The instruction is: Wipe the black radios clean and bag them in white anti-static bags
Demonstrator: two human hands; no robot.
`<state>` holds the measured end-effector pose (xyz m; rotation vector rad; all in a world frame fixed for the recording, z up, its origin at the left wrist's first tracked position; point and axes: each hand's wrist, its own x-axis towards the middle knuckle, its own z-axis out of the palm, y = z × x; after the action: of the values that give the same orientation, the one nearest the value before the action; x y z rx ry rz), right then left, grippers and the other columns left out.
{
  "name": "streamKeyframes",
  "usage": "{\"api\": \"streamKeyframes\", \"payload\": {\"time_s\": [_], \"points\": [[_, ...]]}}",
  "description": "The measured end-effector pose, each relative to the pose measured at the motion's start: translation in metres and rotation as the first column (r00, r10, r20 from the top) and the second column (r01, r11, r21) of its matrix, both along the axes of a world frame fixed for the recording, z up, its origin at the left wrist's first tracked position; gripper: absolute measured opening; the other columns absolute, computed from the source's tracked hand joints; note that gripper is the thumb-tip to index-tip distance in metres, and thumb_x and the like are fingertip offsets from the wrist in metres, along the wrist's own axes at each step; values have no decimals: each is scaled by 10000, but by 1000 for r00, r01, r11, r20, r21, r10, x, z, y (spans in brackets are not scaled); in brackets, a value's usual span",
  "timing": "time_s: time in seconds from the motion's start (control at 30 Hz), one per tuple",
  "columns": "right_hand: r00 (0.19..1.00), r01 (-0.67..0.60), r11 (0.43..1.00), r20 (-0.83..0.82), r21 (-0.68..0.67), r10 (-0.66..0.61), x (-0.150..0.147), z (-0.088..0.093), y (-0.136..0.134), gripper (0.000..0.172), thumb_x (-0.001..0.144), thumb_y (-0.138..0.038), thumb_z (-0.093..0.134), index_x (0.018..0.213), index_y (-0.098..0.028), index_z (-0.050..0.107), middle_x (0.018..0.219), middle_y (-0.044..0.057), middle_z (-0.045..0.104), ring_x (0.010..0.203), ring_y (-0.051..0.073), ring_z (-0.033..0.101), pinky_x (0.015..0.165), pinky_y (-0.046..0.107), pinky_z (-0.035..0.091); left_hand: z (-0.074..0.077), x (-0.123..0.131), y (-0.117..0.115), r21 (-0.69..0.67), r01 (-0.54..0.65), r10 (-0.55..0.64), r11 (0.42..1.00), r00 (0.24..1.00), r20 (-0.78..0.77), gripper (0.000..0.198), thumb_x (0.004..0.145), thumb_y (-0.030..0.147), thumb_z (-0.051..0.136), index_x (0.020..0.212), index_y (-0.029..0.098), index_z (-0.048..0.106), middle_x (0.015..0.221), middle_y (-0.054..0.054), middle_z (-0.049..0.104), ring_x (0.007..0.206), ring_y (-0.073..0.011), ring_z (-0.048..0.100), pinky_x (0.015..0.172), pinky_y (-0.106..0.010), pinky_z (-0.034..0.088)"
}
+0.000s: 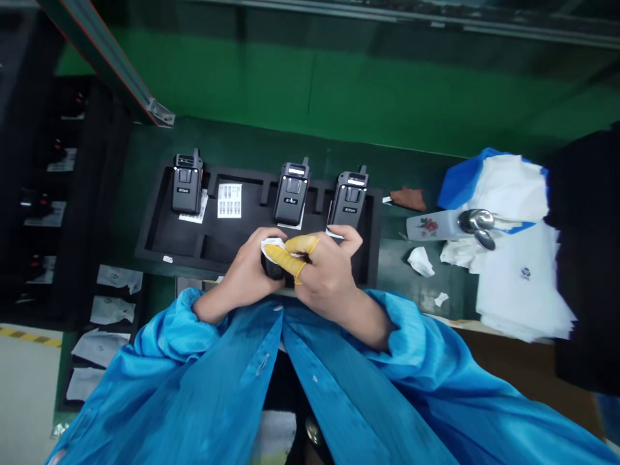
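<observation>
My left hand (248, 270) is wrapped round a black handheld radio (272, 268), held end-on close to my body and mostly hidden by my fingers. Yellow finger cots cover two digits of my right hand (325, 271), which pinches a white wiping cloth (270, 243) against the top of that radio. Just beyond my hands lies a black foam tray (159, 250). In it rest a left radio (186, 184), a middle radio (292, 192) and a right radio (349, 199), each over a white label sheet. Another label sheet (229, 201) lies in a compartment between them.
On the right are a blue box with white cloths (513, 184), a flowered white container (429, 226) with metal spoons (477, 223), a stack of white bags (523, 284), a crumpled tissue (421, 261) and a brown cloth (407, 198). Dark trays (84, 194) stand left.
</observation>
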<state>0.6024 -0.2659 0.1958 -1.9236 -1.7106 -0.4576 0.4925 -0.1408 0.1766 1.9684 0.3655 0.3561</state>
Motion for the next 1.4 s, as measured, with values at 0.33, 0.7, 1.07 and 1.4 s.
{"api": "streamKeyframes", "payload": {"time_s": [0.33, 0.7, 1.07, 1.4], "points": [[990, 114, 992, -78, -61, -119, 17, -3, -6, 360, 815, -104, 460, 967, -322, 702, 878, -24, 629, 850, 143, 510, 902, 415, 236, 3, 6, -2, 59, 29, -27, 998, 999, -29, 572, 576, 36, 597, 1116, 201, 506, 1102, -52, 631, 1035, -223, 621, 875, -357, 517], [999, 4, 1000, -50, -10, -4, 17, -1, -14, 364, 836, -73, 467, 900, -326, 722, 856, -37, 612, 844, 122, 504, 905, 404, 234, 6, 8, -2, 78, 46, -42, 996, 998, -51, 545, 572, 40, 623, 1076, 219, 518, 1079, -31, 637, 1030, -214, 618, 885, -354, 507], [993, 111, 993, 44, -48, -109, 10, -5, -7, 330, 864, -120, 466, 952, -315, 716, 834, -26, 631, 812, 119, 509, 905, 391, 247, 5, 7, -2, 71, 55, -53, 996, 998, -25, 511, 610, 72, 621, 1089, 214, 510, 1090, -47, 638, 1036, -220, 625, 871, -373, 519], [996, 94, 994, 5, 47, -94, 5, -1, -25, 364, 848, -63, 480, 939, -325, 716, 785, -47, 656, 795, 134, 575, 886, 407, 255, 8, 8, -7, 120, 87, -81, 989, 995, -55, 524, 595, 48, 623, 1071, 235, 510, 1086, -38, 634, 1059, -232, 615, 915, -403, 496]]}}
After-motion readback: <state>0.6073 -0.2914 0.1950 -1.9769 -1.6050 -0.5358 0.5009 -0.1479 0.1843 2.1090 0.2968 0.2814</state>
